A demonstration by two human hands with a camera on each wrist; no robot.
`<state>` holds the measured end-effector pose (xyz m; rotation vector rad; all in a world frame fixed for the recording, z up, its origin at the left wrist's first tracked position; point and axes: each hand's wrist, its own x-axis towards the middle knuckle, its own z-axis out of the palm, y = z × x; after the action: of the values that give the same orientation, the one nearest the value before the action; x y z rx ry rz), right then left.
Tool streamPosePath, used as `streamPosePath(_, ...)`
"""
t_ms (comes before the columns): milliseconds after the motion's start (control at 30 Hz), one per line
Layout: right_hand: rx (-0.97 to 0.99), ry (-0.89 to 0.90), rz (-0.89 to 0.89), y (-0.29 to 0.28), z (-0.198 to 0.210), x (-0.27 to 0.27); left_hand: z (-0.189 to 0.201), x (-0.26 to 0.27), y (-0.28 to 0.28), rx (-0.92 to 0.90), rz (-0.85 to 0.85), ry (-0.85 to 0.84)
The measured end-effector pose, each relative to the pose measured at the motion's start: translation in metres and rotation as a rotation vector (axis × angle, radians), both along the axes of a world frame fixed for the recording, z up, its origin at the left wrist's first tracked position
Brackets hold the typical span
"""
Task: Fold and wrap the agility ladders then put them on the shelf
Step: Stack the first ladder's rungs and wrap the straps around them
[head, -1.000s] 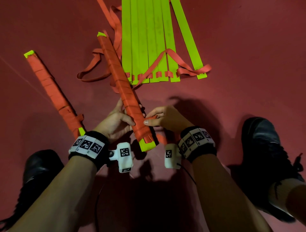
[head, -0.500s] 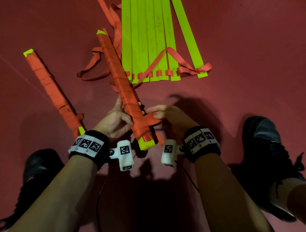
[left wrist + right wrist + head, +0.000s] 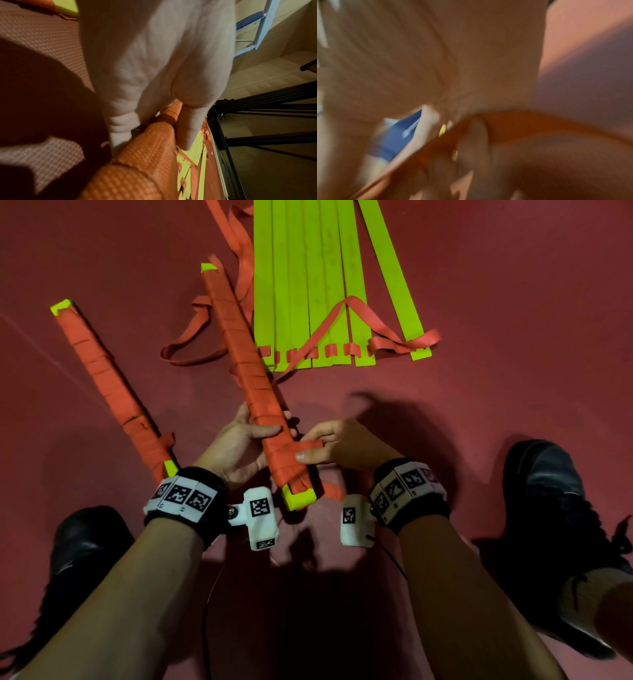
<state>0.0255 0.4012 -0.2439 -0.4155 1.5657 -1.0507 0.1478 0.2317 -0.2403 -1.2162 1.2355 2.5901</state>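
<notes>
So the person is crouching over a dark red floor (image 3: 513,285) with both hands working on one bundled agility ladder (image 3: 239,361), the one lying at an angle in the middle, tightly bound in orange strap with a bit of lime green rung poking out at each end. The left hand (image 3: 236,446) is cupping the bundle from underneath near its close end, thumb lying across the top of the wrap, so that grip is closed round the ladder itself. The right hand (image 3: 342,445) is pinching the loose strap tail (image 3: 308,446) between thumb and forefinger, right where it's coming off the side of the bundle. The right wrist view is too smeared to add much, just orange webbing against the fingers.

Off to the left, a second wrapped ladder (image 3: 109,385) is lying on the floor, apart from the hands. Beyond the held bundle, an unfolded ladder (image 3: 308,268) is lying flat, its lime rungs side by side with loose orange strap looping across and out to the left.

A black shoe (image 3: 555,525) is sitting on the right and another black shoe (image 3: 78,546) on the left. In the left wrist view there's a dark metal frame (image 3: 257,121) at the floor's edge.
</notes>
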Motion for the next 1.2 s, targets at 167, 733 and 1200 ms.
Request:
streamPosePath(167,0.026,0.158,0.04,-0.001,0.002,-0.003,0.0,-0.002,0.002,-0.03,-0.016,-0.039)
streamPosePath(733,0.091,0.251,0.358,-0.011,0.023,-0.008,0.006,0.001,0.003,0.081,-0.028,0.019)
streamPosePath(1200,0.101,0.29,0.22,-0.007,0.028,-0.008,0.008,0.002,0.004,0.133,-0.08,0.044)
